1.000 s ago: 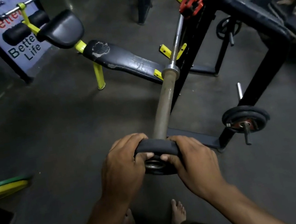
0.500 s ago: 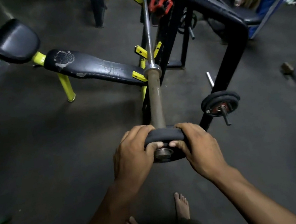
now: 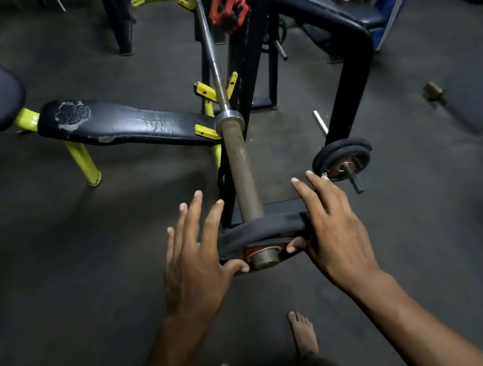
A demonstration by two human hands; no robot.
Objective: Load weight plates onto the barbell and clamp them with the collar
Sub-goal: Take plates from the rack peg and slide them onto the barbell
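Plate (image 3: 260,230) sits on the bar's (image 3: 239,164) near end between my left hand (image 3: 193,253) and right hand (image 3: 334,228), fingers straight, thumbs on its face; I'd push evenly toward the far stop

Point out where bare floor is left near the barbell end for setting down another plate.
Bare floor lies left of the left hand, below the bench. More lies right of the right hand, below the stored plates. It is crowded around the weight plate, rack base and feet.

A dark weight plate (image 3: 260,230) sits on the barbell (image 3: 239,164) sleeve's near end between my hands; the red collar (image 3: 232,2) hangs far ahead.
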